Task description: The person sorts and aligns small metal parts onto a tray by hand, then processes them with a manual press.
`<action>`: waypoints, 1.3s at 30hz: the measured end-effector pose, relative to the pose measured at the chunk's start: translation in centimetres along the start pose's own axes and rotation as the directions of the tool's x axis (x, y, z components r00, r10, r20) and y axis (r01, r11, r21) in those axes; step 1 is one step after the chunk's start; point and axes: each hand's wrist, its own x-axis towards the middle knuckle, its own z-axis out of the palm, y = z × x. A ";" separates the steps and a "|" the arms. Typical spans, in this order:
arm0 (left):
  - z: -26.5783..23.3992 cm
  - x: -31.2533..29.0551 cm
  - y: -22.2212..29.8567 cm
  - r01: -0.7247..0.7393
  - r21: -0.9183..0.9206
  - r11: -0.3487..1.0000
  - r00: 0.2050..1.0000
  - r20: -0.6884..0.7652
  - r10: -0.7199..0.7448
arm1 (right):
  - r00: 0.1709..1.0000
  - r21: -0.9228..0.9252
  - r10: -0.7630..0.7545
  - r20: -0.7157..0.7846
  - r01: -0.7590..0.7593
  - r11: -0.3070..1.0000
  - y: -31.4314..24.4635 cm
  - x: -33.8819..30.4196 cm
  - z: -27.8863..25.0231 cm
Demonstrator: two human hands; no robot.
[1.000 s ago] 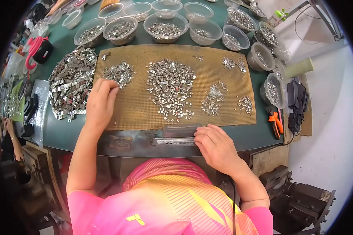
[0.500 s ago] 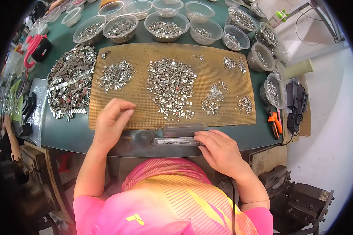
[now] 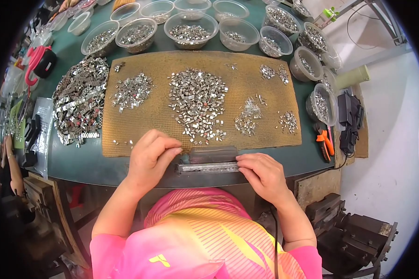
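Note:
My left hand (image 3: 152, 158) is closed in a pinch above the mat's front edge, near the left end of the metal bar; anything between its fingertips is too small to make out. My right hand (image 3: 264, 176) has its thumb and fingers closed on the right end of a narrow silvery metal bar (image 3: 207, 168) at the table's front edge. Just behind it lies a dark grey block (image 3: 213, 154). On the brown textured mat (image 3: 158, 135), a large heap of small metal links (image 3: 198, 102) spreads across the middle, with thin metal pins (image 3: 248, 116) to its right.
Another pile of small pieces (image 3: 132, 90) lies on the mat's left part. Linked metal strips (image 3: 79, 100) are heaped left of the mat. Clear plastic bowls (image 3: 191, 32) of metal parts line its back and right. Orange-handled pliers (image 3: 324, 144) lie at the right.
My left hand has moved right, toward the metal bar, uncovering a few small pieces on the mat's front left. My right hand stays at the bar's right end. The whole view shifts slightly.

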 end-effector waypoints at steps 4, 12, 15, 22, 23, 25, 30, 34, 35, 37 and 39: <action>1.1 -0.2 0.8 -0.021 -0.051 0.998 0.999 0.041 0.023 | 0.997 -0.038 -0.067 -0.037 0.066 0.997 0.7 -0.3 0.4; 3.6 -1.3 2.6 0.002 -0.231 0.973 0.988 0.148 0.034 | 0.998 0.141 0.057 0.022 -0.060 0.988 0.9 -0.5 -0.3; 4.5 -1.5 2.4 -0.028 -0.222 0.975 0.986 0.153 0.063 | 0.995 0.142 0.103 0.016 -0.104 0.984 1.3 -0.5 -0.1; 4.7 -1.6 3.3 -0.222 0.032 0.975 0.974 0.060 0.220 | 0.997 0.135 0.080 0.021 -0.082 0.987 0.9 0.5 -0.2; 4.5 -1.5 3.3 -0.282 0.101 0.954 0.959 0.043 0.279 | 0.998 0.152 0.059 0.015 -0.061 0.987 0.9 0.7 -0.2; 4.5 -1.4 3.1 -0.341 0.108 0.934 0.940 0.073 0.334 | 0.998 0.101 0.055 0.021 -0.057 0.993 0.8 0.8 -0.5; 4.4 -2.1 2.5 -0.308 0.009 0.951 0.938 0.170 0.302 | 0.998 0.040 0.030 0.062 -0.032 0.999 -0.3 2.0 -1.6; 3.7 -3.0 1.6 -0.326 -0.050 0.944 0.932 0.151 0.330 | 0.995 0.034 -0.065 0.073 0.063 0.997 -1.4 5.4 -1.1; 3.7 -3.2 1.6 -0.331 -0.046 0.943 0.932 0.140 0.334 | 0.987 0.014 -0.137 0.082 0.136 0.991 -1.9 6.9 -0.7; 3.7 -3.5 1.5 -0.286 -0.101 0.953 0.951 0.090 0.295 | 0.972 -0.015 -0.216 0.094 0.218 0.976 -2.9 10.0 0.3; 4.2 -3.9 1.1 -0.273 -0.120 0.954 0.958 0.051 0.281 | 0.944 -0.022 -0.322 0.075 0.324 0.946 -3.2 13.2 2.2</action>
